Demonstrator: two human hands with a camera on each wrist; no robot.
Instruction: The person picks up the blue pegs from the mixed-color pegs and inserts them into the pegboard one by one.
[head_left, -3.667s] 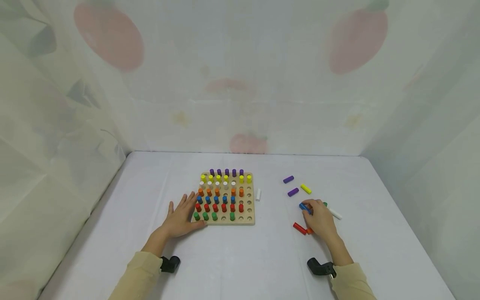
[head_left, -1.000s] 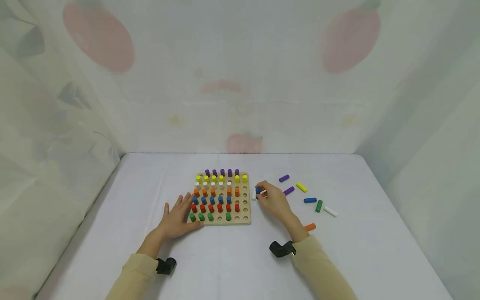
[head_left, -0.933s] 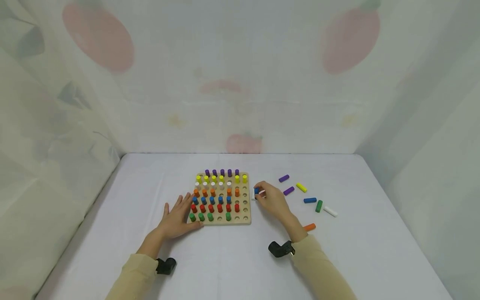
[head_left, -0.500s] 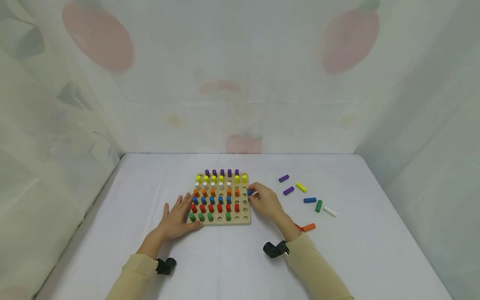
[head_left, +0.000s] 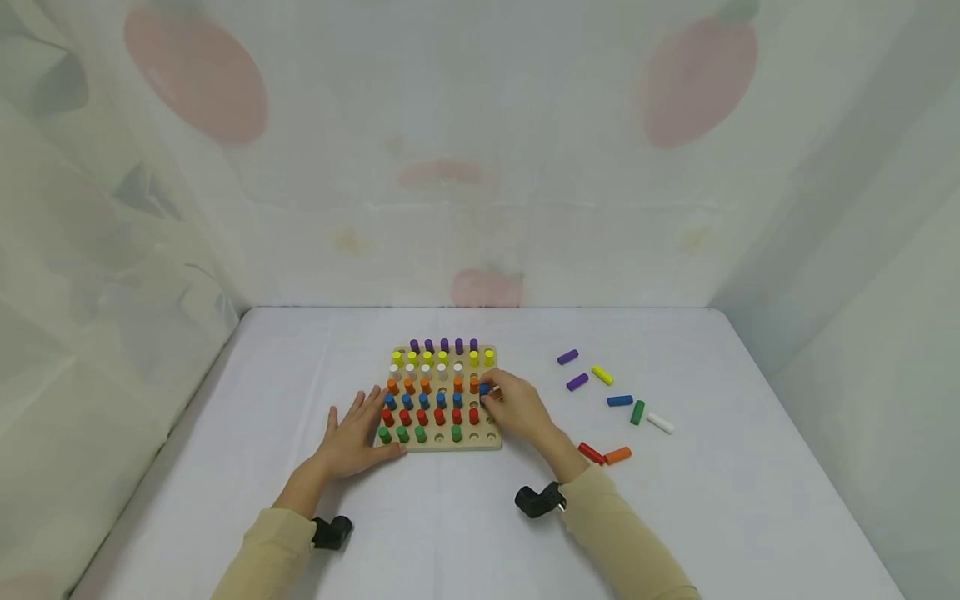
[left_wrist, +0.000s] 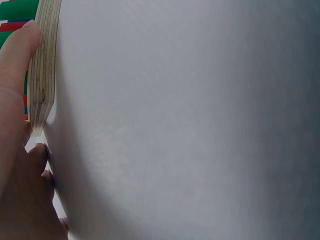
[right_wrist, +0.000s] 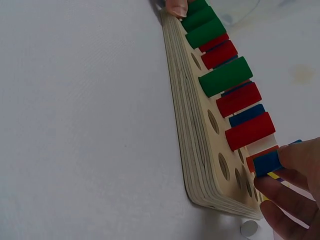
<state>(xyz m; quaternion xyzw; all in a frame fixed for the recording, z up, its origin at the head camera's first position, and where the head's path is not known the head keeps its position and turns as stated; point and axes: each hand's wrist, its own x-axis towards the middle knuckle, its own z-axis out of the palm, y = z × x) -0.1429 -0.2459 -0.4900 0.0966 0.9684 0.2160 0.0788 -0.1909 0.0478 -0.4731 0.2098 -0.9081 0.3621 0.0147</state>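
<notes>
A wooden pegboard (head_left: 482, 428) holds rows of purple, yellow, white, orange, blue, red and green pegs standing upright. Between thumb and fingertips, my right hand (head_left: 519, 407) pinches a blue peg (right_wrist: 267, 162) over the board's right part, beside the rightmost orange peg (head_left: 474, 385). In the right wrist view the blue peg leans, with open holes below it. My left hand (head_left: 352, 442) lies along the board's left side, fingers spread, its thumb (left_wrist: 22, 42) resting on the near left corner.
Loose pegs lie on the white cloth to the right: two purple, a yellow one (head_left: 602, 375), a blue one (head_left: 619, 401), a green one (head_left: 637, 412), a white one (head_left: 661, 423), a red one (head_left: 591, 452) and an orange one (head_left: 618, 455). Another white peg (right_wrist: 249, 228) lies by the board's right edge.
My right hand has picked up a blue peg from the loose pegs and carried it left, turning it upright, to over the board. My left hand has kept its place on the board.
</notes>
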